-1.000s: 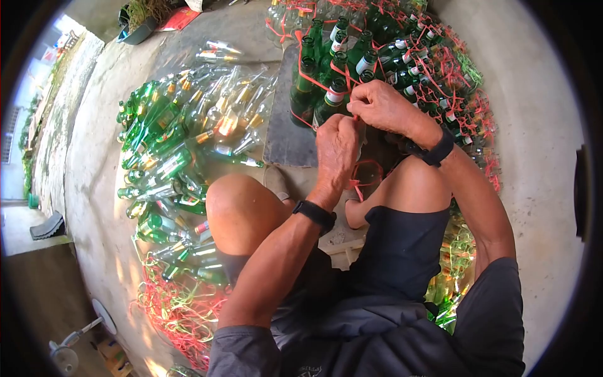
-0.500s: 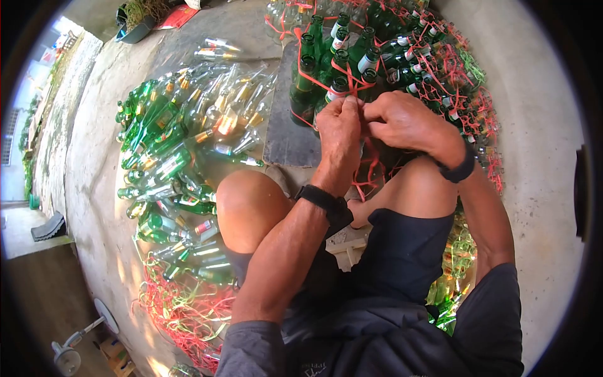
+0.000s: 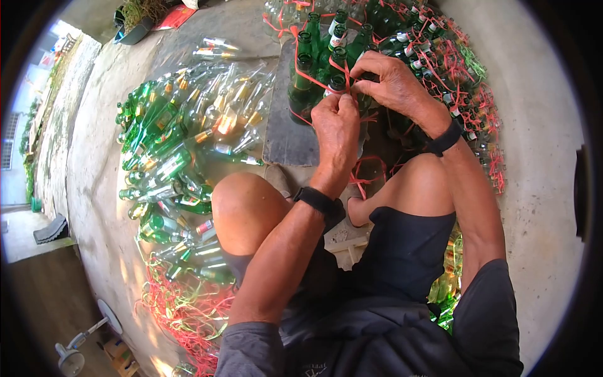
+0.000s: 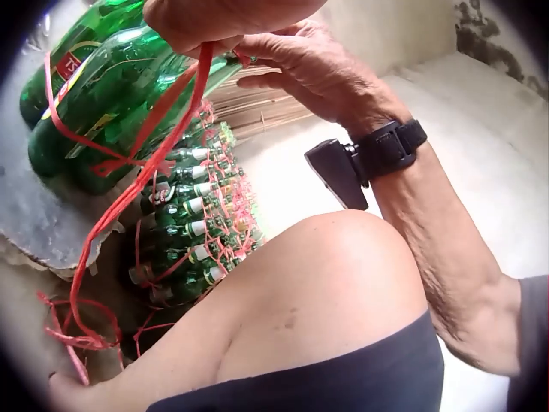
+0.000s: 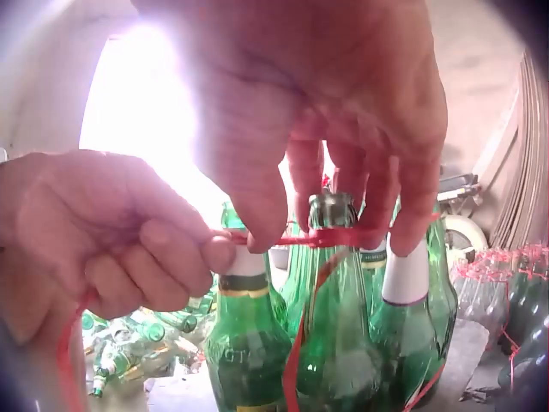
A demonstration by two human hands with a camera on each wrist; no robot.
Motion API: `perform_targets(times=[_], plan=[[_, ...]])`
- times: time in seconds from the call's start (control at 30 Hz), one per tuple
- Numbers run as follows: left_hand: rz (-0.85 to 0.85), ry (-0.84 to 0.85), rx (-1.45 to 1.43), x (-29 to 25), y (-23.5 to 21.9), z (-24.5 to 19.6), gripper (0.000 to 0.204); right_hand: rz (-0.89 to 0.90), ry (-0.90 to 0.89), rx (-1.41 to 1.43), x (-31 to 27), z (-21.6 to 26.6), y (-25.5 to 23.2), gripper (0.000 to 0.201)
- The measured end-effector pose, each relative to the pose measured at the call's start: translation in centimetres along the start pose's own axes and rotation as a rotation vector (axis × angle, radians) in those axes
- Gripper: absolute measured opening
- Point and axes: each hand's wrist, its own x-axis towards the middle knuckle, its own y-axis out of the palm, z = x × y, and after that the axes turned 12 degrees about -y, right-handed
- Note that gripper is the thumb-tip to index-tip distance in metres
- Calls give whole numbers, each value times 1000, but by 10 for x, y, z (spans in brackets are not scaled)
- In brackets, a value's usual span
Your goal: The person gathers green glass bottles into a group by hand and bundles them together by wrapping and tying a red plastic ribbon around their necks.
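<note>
A cluster of upright green glass bottles (image 3: 303,81) stands on a dark board (image 3: 282,141), bound round by red plastic strapping (image 4: 86,257). My left hand (image 3: 336,129) pinches the strapping between thumb and forefinger at the near side of the cluster. In the right wrist view the left hand (image 5: 129,232) holds it beside a bottle neck, with a tail hanging below. My right hand (image 3: 399,85) curls over the near bottles just to the right. Its thumb and fingers (image 5: 412,227) are on the strapping at either side of a clear-topped bottle neck (image 5: 330,206).
Loose green and clear bottles (image 3: 166,160) lie piled at the left, with a tangle of red and green strapping (image 3: 179,308) below. Strapped bundles of bottles (image 3: 433,69) stand at the right and back. A white fan (image 3: 72,359) is at lower left.
The right hand dropped beside the left hand, then rose again over the near bottles. The left hand has stayed at the near bottles, moving slightly upward, still pinching the strapping.
</note>
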Motion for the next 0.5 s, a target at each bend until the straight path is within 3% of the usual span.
perform_targets(times=[0.2, 0.27, 0.5], plan=[[-107, 78, 143, 4, -2, 0, 31, -16, 97, -17, 3, -1, 6, 16], [-156, 250, 332, 7, -5, 2, 27, -24, 112, -14, 3, 1, 6, 16], [-129, 256, 403, 1, -11, -8, 24, -84, 133, 8, 4, -2, 10, 15]])
